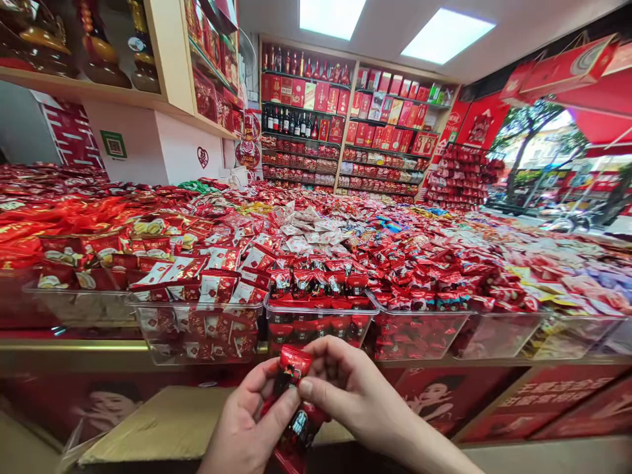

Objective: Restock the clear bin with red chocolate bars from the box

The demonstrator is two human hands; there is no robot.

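Note:
Both hands are low in the centre of the head view, close together. My left hand (249, 421) is closed round red and dark wrapped packets, its thumb lying across them. From the right, my right hand (345, 388) pinches the upper red packet (295, 361) between thumb and fingers. A second packet (297, 424) with a dark middle hangs just below, partly covered by the left thumb. Right behind the hands stands a clear plastic bin (320, 312) of similar red and dark packets.
More clear bins of wrapped sweets (197, 329) line the counter on both sides. A cardboard box flap (153, 428) lies low at the left. Shelves (306, 112) with bottles and red boxes stand behind. Red posters (553, 395) cover the counter's front.

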